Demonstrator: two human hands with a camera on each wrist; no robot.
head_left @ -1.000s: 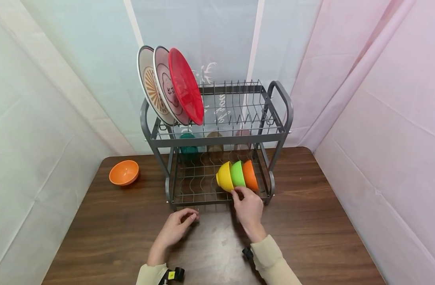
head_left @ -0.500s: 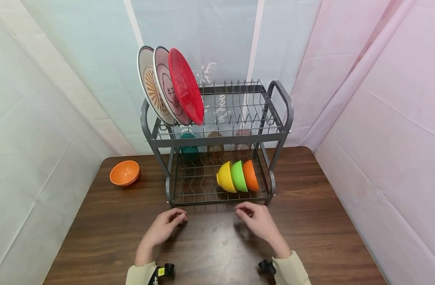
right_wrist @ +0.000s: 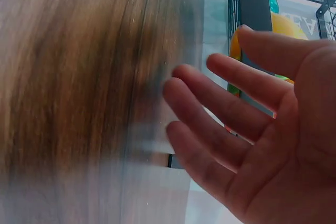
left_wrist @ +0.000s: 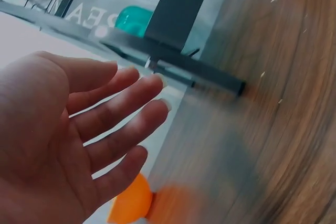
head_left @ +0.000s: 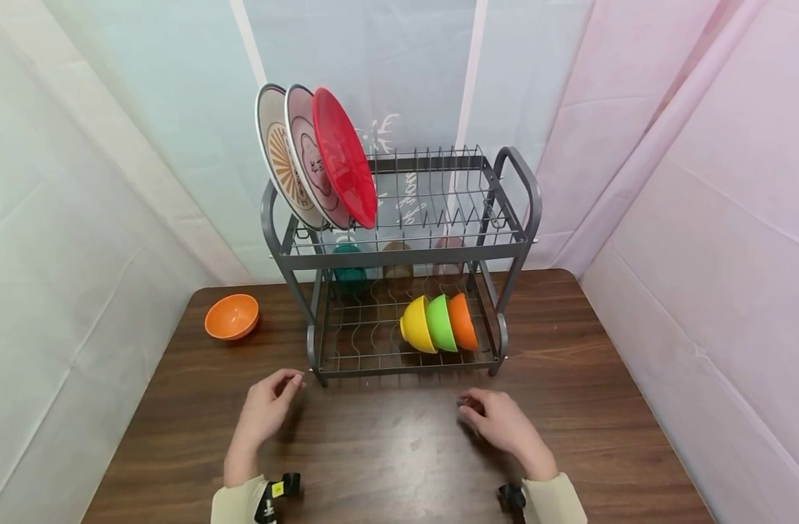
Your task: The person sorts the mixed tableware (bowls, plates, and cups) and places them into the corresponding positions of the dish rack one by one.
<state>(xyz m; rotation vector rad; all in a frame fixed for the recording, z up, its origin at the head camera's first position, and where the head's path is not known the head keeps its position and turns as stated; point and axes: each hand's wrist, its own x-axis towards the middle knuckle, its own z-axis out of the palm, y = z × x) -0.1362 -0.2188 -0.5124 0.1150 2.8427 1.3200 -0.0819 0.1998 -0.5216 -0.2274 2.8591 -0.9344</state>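
Observation:
My left hand (head_left: pixel 266 404) hovers over the table at the rack's front left corner, fingers loosely bent and holding nothing. An orange bowl (head_left: pixel 232 317) stands upright on the table beyond it; the left wrist view shows part of that bowl (left_wrist: pixel 131 198) below the fingers. Nothing is in my right hand (head_left: pixel 501 422), which is in front of the rack's right side with relaxed fingers. On the rack's lower tier a yellow bowl (head_left: pixel 417 325), a green bowl (head_left: pixel 442 324) and a second orange bowl (head_left: pixel 463 322) lean on their sides in a row.
The two-tier dish rack (head_left: pixel 399 256) stands at the table's back. Its top left slots hold a red plate (head_left: pixel 344 159) and two patterned plates (head_left: pixel 313 156). Behind the lower tier are a teal cup (head_left: pixel 350 271), a brown cup (head_left: pixel 397 266) and a pinkish cup (head_left: pixel 448 263).
My right hand has let go of the bowls at the rack's lower right and drawn back toward the front right. My left hand has moved left, closer to the loose orange bowl.

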